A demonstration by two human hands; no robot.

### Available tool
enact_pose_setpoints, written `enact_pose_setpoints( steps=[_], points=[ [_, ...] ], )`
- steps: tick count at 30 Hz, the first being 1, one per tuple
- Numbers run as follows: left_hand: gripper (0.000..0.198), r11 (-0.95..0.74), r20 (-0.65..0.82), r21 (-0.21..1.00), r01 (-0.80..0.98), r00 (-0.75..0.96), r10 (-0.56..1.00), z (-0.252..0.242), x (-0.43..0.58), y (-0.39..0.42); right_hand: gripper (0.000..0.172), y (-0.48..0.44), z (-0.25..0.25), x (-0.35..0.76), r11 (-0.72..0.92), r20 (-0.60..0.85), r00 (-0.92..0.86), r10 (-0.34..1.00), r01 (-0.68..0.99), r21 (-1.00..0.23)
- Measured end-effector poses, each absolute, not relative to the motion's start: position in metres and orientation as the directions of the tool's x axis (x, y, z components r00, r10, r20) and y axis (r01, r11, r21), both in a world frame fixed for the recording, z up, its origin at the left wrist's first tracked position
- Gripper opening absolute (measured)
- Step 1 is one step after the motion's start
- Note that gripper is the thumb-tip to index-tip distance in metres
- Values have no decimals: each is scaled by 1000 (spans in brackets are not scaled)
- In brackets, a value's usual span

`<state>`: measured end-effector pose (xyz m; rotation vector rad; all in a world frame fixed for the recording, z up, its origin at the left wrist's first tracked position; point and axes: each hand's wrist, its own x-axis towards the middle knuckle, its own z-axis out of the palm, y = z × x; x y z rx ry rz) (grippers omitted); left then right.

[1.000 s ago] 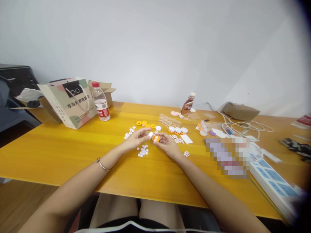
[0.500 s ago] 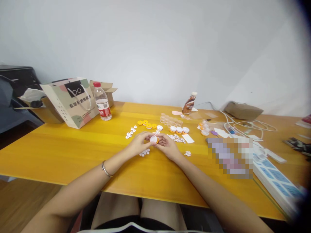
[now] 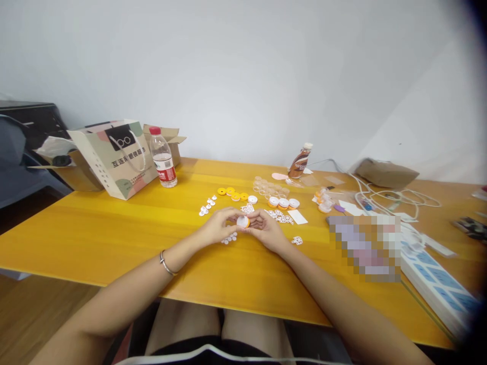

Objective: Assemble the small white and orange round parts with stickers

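Between both hands, a small round white-and-orange plastic piece [image 3: 242, 221] is held up over the table, its white face toward me. My left hand [image 3: 219, 226] pinches it from the left, and my right hand [image 3: 264, 229] grips its orange rim from the right. Under the left fingers lie several small white discs [image 3: 230, 238]. Just beyond the hands are yellow rings [image 3: 236, 196], a white round piece [image 3: 252, 199] and white perforated pieces [image 3: 279, 217]. A few white-and-orange round pieces [image 3: 283, 203] stand in a row behind the right hand.
Small white knobbed parts [image 3: 207, 207] lie to the left, clear cups [image 3: 270, 187] behind. A water bottle [image 3: 164, 159] and paper bag [image 3: 117, 162] stand at the left. A brown drink bottle [image 3: 300, 161], cables [image 3: 380, 190] and a power strip [image 3: 437, 279] are toward the right.
The view has shifted slightly, so everything sits a little further right. Both hands still hold the round piece, whose white face appears turned slightly.
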<state>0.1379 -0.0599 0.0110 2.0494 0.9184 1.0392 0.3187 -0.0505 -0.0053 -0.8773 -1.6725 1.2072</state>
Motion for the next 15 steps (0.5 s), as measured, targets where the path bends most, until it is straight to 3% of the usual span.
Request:
enact_pose_setpoints(
  steps=[8, 12, 15],
  points=[
    [32, -472, 309, 835, 283, 467, 828, 11, 139, -63, 36, -51, 2, 324, 168, 150, -510, 847, -10, -986],
    [30, -568, 322, 732, 375, 544, 775, 15, 144, -71, 31, -46, 27, 348, 199, 29, -646, 763, 192, -961],
    [30, -671, 301, 587, 452, 647, 700, 19, 152, -82, 31, -39, 50, 379, 262, 8, -507, 862, 431, -864]
  ],
)
